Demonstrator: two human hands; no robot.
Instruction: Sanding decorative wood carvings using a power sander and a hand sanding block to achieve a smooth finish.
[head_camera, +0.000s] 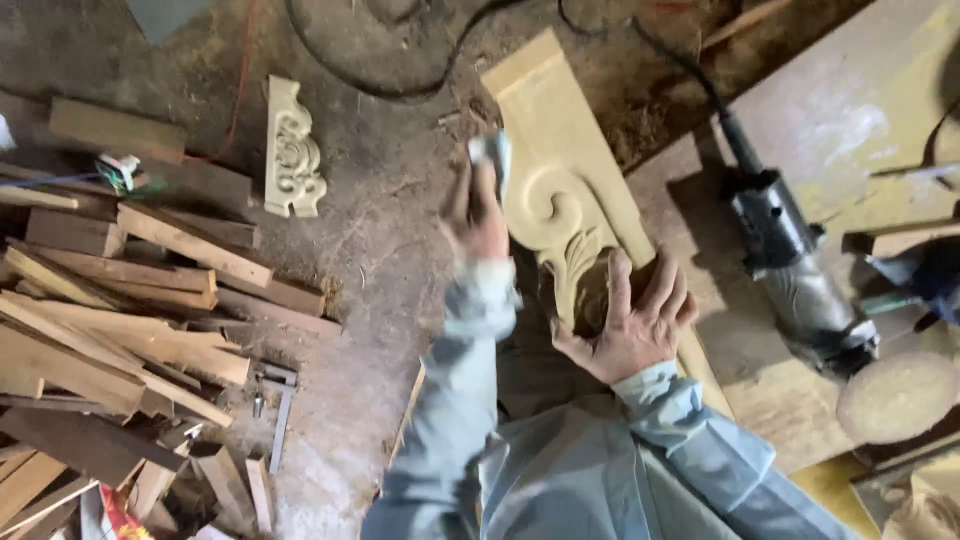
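A long pale wooden board (560, 150) with a carved scroll and leaf pattern lies slanted across the middle of the head view. My left hand (475, 215) is closed on a small pale blue-white sanding pad (492, 155), pressed against the board's left edge beside the scroll. My right hand (632, 325) lies over the lower carved part, fingers spread and curled onto it, holding the board down. Both sleeves are light blue.
A grey power grinder (795, 270) with a round disc (895, 398) lies on a plywood sheet (850, 110) at right, its cable running up. A small carved ornament (293, 150) lies on the dusty floor. Wood offcuts (110, 320) are piled at left, with a metal tool (278, 400) beside them.
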